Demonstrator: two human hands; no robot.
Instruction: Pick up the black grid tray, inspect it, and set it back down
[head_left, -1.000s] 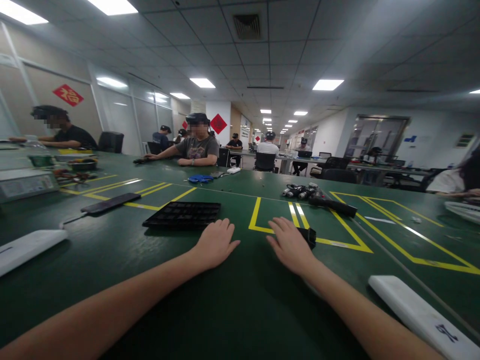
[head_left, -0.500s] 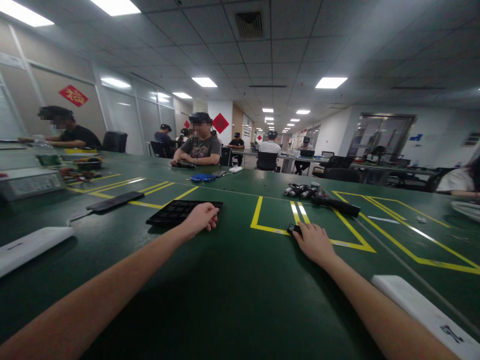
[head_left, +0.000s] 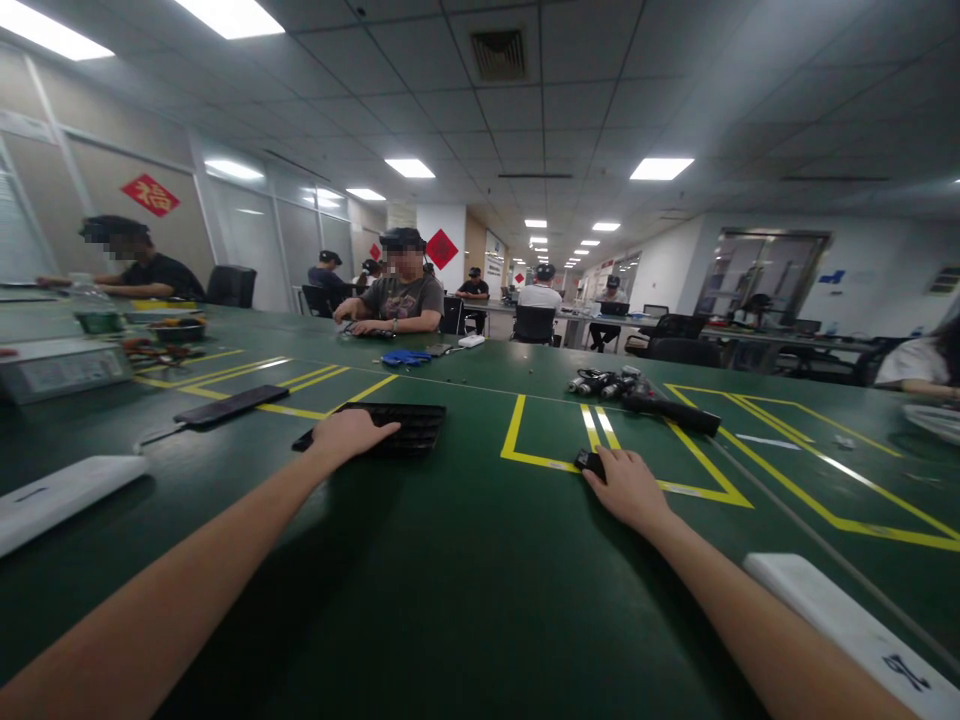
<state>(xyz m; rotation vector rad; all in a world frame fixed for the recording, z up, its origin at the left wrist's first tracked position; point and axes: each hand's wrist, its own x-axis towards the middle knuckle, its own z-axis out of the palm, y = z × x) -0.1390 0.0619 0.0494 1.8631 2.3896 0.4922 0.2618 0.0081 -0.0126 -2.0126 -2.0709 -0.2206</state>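
My left hand (head_left: pixel 347 433) lies on the near left part of a black compartment tray (head_left: pixel 409 425) on the green table (head_left: pixel 450 580), fingers stretched flat over it. My right hand (head_left: pixel 628 484) rests on a small black block (head_left: pixel 590 462) at the yellow tape line (head_left: pixel 540 461); its fingers curl over the block, which shows only at its left end.
A black tool and several small cylinders (head_left: pixel 630 388) lie beyond the right hand. A dark phone (head_left: pixel 231 404) and white slabs (head_left: pixel 64 490) (head_left: pixel 847 630) lie left and right. People sit across the table (head_left: pixel 401 290), one at far left (head_left: pixel 131 265).
My left hand has slid left from the tray's near right corner onto its left part and flattened. The right hand has stayed on the small black block.
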